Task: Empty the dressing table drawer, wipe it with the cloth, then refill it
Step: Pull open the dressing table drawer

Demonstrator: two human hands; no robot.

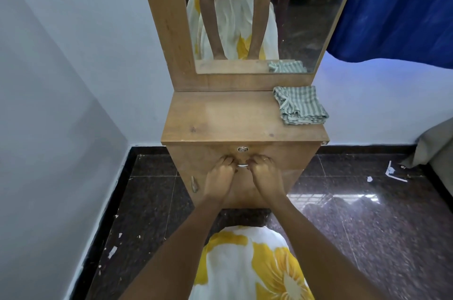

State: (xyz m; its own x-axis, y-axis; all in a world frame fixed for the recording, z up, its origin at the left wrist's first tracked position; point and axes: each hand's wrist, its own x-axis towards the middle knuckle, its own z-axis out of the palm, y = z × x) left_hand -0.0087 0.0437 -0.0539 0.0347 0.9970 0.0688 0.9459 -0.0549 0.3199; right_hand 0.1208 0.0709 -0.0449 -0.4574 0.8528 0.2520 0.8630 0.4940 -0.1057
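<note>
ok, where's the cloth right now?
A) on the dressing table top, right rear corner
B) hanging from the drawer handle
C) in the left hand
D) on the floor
A: the striped cloth lies folded on the dressing table top below the mirror, right side. The left hand and right hand both grip the drawer handle, not the cloth.

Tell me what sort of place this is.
Most likely a bedroom corner in a home: a wooden dressing table with a tall mirror, a folded striped cloth on its top, and a blue curtain beside it.
</note>
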